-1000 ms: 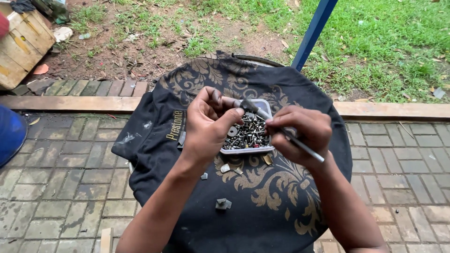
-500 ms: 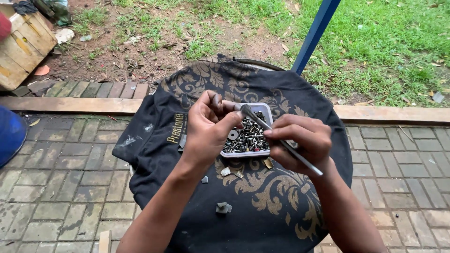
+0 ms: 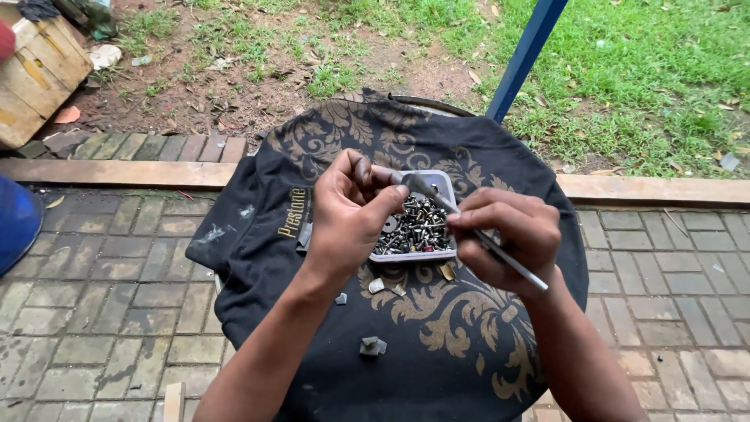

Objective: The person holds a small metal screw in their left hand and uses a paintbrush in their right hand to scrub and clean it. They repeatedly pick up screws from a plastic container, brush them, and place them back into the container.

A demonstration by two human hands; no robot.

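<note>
Lying nearest on the black patterned cloth, towards its near edge, a small grey metal block is seen, well apart from both hands. A little farther in, a few loose bits are scattered just beside the near edge of the tray. The cloth is draped over a round table, whose rim shows only at the far edge.

Near the middle of the cloth, a shallow white tray of screws and washers is set, and both hands are held over it. The left hand is closed to a pinch, with thumb and fingers drawn together on a small dark part raised above the tray's left far corner; what kind of part it is cannot be told. The right hand is curled around a slim metal tool, gripped like a pen, with its shaft running out past the wrist and its tip brought up to the pinched part.

The step in hand is judged to be the working of the tool's tip against the small piece held over the tray. A steady pinch and a fine, well-aimed movement of the tip are called for next, with the piece kept above the tray so that anything dropped is caught there.

Beyond the far edge, a blue post and grass are seen, and a wooden crate at the far left.
</note>
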